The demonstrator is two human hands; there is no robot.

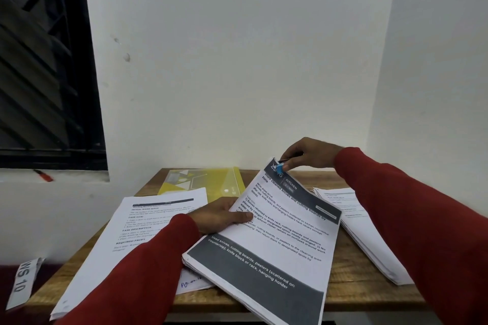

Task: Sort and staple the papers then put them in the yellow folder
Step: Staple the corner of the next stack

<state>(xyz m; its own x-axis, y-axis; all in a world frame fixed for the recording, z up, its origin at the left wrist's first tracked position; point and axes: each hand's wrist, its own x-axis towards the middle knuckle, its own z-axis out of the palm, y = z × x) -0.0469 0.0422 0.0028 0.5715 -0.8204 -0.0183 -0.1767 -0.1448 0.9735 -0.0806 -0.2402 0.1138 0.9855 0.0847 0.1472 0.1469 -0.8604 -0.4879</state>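
Two hands: left (219,215) fingers grasping "KITCHEN" papers (274,240), right (306,153) pinching blue stapler (279,167)

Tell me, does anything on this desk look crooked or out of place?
Mildly: the paper stack on the left overhangs the table edge, and the held stack lies diagonally while being stapled. Nothing looks damaged or spilled.

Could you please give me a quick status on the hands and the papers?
Left hand grips paper stack. Right hand holds blue stapler at its top corner. Yellow folder behind, unobstructed.
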